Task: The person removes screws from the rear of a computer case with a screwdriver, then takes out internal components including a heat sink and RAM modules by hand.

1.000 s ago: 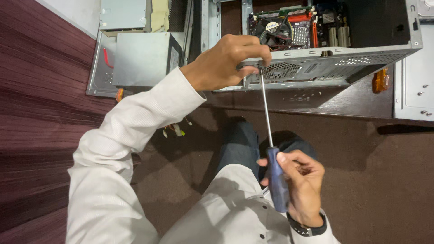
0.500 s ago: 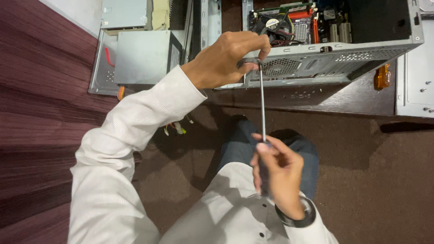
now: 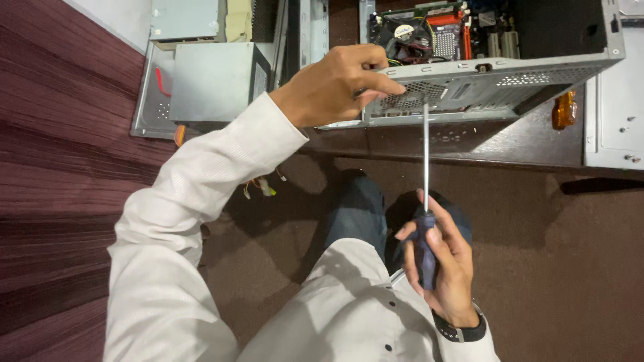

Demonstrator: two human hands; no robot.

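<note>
An open grey computer case (image 3: 537,74) lies on a dark wooden table, its rear panel facing me, with a fan and circuit boards (image 3: 429,33) showing inside. My left hand (image 3: 342,80) rests on the case's rear edge, fingers pinched by the vent grille where the screwdriver tip meets it. My right hand (image 3: 439,261) grips the dark blue handle of a long screwdriver (image 3: 425,161), whose thin metal shaft points up at the rear panel. Both arms wear white sleeves.
A grey power supply box (image 3: 215,80) sits on a removed metal side panel (image 3: 147,100) at the left. Another white panel (image 3: 614,114) lies at the right, beside a small orange object (image 3: 563,110). Brown carpet and a maroon striped wall (image 3: 60,167) lie below.
My right hand has shifted its hold on the screwdriver handle, first moving up along it, then back down. The left hand stays pinched at the case's rear panel.
</note>
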